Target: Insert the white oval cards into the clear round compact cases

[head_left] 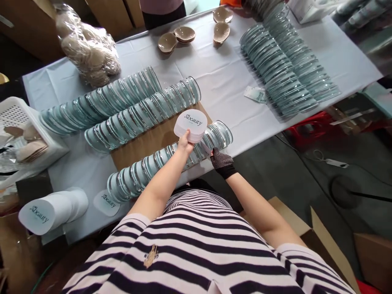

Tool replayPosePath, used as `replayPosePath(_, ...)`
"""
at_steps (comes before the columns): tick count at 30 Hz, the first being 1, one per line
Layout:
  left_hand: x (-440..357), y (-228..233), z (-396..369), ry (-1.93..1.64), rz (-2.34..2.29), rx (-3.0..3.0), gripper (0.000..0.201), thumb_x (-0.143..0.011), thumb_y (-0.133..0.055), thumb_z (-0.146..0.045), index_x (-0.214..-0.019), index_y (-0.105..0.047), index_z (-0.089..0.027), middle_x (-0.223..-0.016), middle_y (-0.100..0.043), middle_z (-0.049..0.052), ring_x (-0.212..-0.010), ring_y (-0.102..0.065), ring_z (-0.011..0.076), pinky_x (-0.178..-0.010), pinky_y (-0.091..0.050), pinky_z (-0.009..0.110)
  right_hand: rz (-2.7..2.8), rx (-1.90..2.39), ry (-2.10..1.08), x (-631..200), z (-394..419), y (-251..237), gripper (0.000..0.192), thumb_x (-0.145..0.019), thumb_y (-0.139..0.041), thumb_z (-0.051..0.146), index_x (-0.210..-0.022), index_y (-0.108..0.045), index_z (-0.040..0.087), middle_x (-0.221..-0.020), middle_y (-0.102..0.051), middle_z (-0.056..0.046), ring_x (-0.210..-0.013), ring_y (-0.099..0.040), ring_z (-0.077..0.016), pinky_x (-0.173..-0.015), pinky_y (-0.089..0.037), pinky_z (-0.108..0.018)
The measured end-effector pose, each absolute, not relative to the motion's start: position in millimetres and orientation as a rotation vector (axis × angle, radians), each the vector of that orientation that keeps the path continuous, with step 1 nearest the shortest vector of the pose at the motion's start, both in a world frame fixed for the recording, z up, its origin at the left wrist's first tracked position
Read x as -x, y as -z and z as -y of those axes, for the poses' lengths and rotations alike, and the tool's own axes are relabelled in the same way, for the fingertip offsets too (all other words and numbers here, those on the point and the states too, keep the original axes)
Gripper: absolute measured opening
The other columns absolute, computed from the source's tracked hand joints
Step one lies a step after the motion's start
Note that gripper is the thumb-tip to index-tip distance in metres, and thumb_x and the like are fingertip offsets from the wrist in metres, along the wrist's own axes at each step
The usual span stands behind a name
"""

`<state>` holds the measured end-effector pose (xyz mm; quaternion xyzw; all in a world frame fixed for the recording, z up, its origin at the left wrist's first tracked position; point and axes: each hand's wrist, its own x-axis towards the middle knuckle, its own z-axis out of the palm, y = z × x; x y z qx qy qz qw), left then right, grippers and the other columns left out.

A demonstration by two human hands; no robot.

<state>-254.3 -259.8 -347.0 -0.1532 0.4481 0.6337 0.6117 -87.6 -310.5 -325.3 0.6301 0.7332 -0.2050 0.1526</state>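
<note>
My bare left hand (pixel 185 143) is closed round a small stack of white printed cards (pixel 192 122), thumb on top, with "beauty" lettering face up. It is above the nearest row of clear, shiny-rimmed containers (pixel 143 173), which lies along the table's front edge. My right hand (pixel 222 159), in a black dotted fingerless glove, is at that row's near side. Its fingers are pinched on a pale card (pixel 206 148), seen nearly edge-on among the containers. How far the card reaches in is hidden. A brown cardboard sheet (pixel 134 151) lies behind this row.
Two more container rows (pixel 142 116) lie behind, and further rows (pixel 278 69) stand at right. A card stack (pixel 53 210) and loose card (pixel 107 203) are at left, near a white basket (pixel 52 141). Brown bowls (pixel 185 34), a bagged bundle (pixel 92 53) and a person (pixel 162 12) are across the table.
</note>
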Motion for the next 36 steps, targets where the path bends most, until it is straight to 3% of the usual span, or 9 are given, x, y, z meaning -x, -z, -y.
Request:
replayPosePath(6,252.6,344.6,262.6,-1.466,-1.084,0.376,0.041,-0.085,-0.067,-0.011,-0.125,-0.062,-0.019,-0.132,-0.066,0.01,-0.124,-0.06,0.0238,-0.103,-0.052,0.039,-2.151,-1.782,0.637,92.0,309.4,341.8,0.038,-0.101,-0.028,0.032,-0.119,-0.058,0.017,-0.1,-0.071,-0.017,-0.086,-0.068,-0.0246,-0.071,-0.044,-0.031)
replayPosePath(14,255.2,349.5,265.4,-1.471,-1.102,0.351,0.036,-0.086,-0.067,-0.014,-0.121,-0.065,-0.021,-0.131,-0.066,0.008,-0.125,-0.06,0.0229,-0.105,-0.051,0.038,-2.176,-1.856,0.932,98.5,307.8,364.5,0.029,-0.099,-0.039,0.028,-0.109,-0.064,0.018,-0.107,-0.071,-0.018,-0.097,-0.068,-0.0253,-0.08,-0.048,-0.032)
replayPosePath(17,255.2,350.9,265.3,-1.476,-1.1,0.369,0.035,-0.086,-0.067,-0.014,-0.121,-0.065,-0.021,-0.128,-0.068,0.008,-0.123,-0.061,0.0223,-0.104,-0.051,0.036,-2.152,-1.916,1.256,95.3,307.8,365.6,0.02,-0.094,-0.046,0.021,-0.096,-0.066,0.016,-0.091,-0.073,-0.015,-0.083,-0.068,-0.0191,-0.07,-0.05,-0.026)
replayPosePath(21,251.7,348.7,265.1,-1.519,-1.098,0.358,0.037,-0.086,-0.065,-0.012,-0.123,-0.063,-0.019,-0.128,-0.068,0.008,-0.122,-0.062,0.0221,-0.103,-0.052,0.036,-1.993,-1.796,1.724,91.9,303.5,359.2,0.026,-0.096,-0.037,0.026,-0.092,-0.06,0.016,-0.056,-0.061,0.005,-0.046,-0.051,-0.0068,-0.048,-0.043,-0.014)
replayPosePath(25,246.9,344.9,265.1,-1.567,-1.105,0.307,0.038,-0.088,-0.062,-0.01,-0.125,-0.061,-0.018,-0.128,-0.068,0.009,-0.122,-0.062,0.0223,-0.102,-0.052,0.039,-1.442,-1.682,2.466,93.0,297.6,357.1,0.018,-0.098,-0.034,0.029,-0.103,-0.05,0.023,-0.053,-0.046,0.011,-0.037,-0.037,-0.0064,-0.042,-0.034,-0.013)
replayPosePath(27,245.4,344.1,263.8,-1.574,-1.105,0.286,0.038,-0.087,-0.062,-0.008,-0.124,-0.062,-0.018,-0.127,-0.068,0.009,-0.121,-0.062,0.0223,-0.102,-0.052,0.039,-1.171,-1.69,2.594,96.5,293.7,358.3,0.017,-0.096,-0.043,0.037,-0.104,-0.049,0.024,-0.054,-0.046,0.01,-0.037,-0.037,-0.0068,-0.041,-0.032,-0.015)
replayPosePath(30,244.7,343.7,259.9,-1.57,-1.088,0.274,0.039,-0.084,-0.065,-0.007,-0.122,-0.064,-0.016,-0.126,-0.069,0.011,-0.119,-0.064,0.0238,-0.103,-0.052,0.041,-1.35,-1.739,2.072,102.5,285.1,354.3,0.025,-0.089,-0.058,0.043,-0.098,-0.056,0.02,-0.054,-0.054,0.003,-0.044,-0.05,-0.0119,-0.046,-0.041,-0.022)
replayPosePath(33,246.4,342.5,259.8,-1.582,-1.072,0.247,0.039,-0.082,-0.067,-0.004,-0.12,-0.065,-0.015,-0.123,-0.07,0.011,-0.119,-0.064,0.0249,-0.104,-0.051,0.043,-1.836,-1.902,1.305,104.3,274.0,338.6,0.026,-0.088,-0.057,0.042,-0.093,-0.065,0.017,-0.073,-0.069,-0.009,-0.068,-0.065,-0.0204,-0.068,-0.053,-0.034)
replayPosePath(36,253.3,341.3,271.7,-1.553,-1.076,0.176,0.039,-0.078,-0.071,-0.005,-0.116,-0.067,-0.014,-0.117,-0.073,0.01,-0.119,-0.064,0.0262,-0.104,-0.051,0.043,-2.291,-2.267,0.868,104.3,263.2,320.2,0.041,-0.094,-0.044,0.043,-0.122,-0.063,0.018,-0.114,-0.069,-0.014,-0.107,-0.064,-0.026,-0.094,-0.05,-0.04)
